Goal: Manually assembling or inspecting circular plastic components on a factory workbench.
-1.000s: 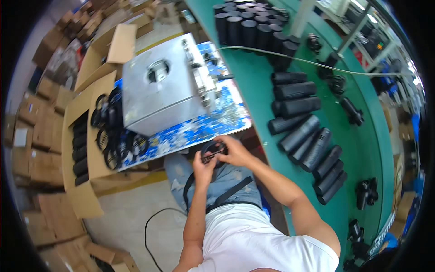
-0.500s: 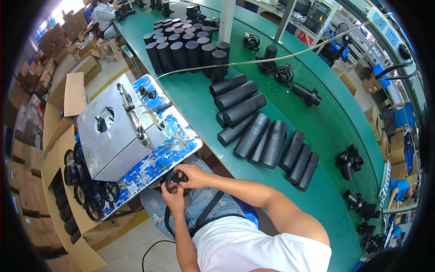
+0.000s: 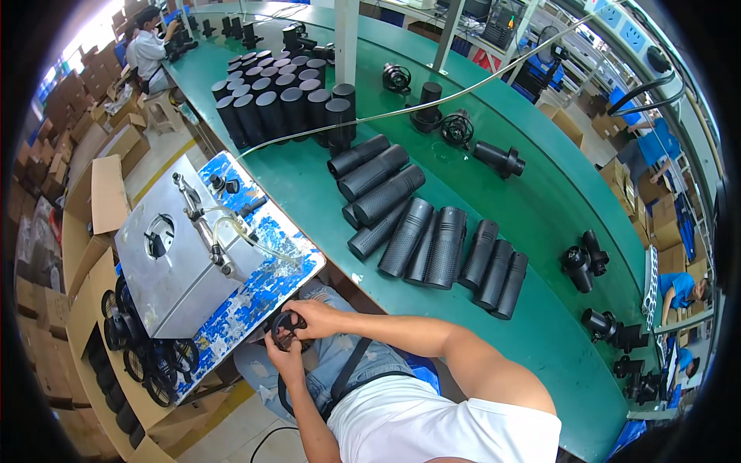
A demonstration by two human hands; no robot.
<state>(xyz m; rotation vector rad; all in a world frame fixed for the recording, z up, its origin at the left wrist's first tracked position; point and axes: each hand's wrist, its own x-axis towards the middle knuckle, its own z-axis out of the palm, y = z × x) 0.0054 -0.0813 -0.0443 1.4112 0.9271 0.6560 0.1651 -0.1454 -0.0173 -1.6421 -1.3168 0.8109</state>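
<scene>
One black ring (image 3: 281,333) is held above your lap (image 3: 321,359), near the blue table (image 3: 297,272). Your left hand (image 3: 285,358) closes on its lower side, your right hand (image 3: 315,319) on its upper side. A metal box (image 3: 179,279) stands on the table; black tubes (image 3: 405,241) lie on the green bench (image 3: 552,363).

"Passage for the fingers of the right hand (image 3: 315,320)?"
"Forward, over the bare corner of the blue-and-white bench (image 3: 289,270). Rightward, a bare strip of green bench (image 3: 556,339) runs short of the lying black cylinders (image 3: 444,247)."
"Obstructions?"
"Metal box (image 3: 174,266) to the left, black ringed parts (image 3: 158,370) crowded beside it. Farther out, closely grouped standing cylinders (image 3: 293,108); a pale hose (image 3: 463,96) crosses the green bench."
</scene>
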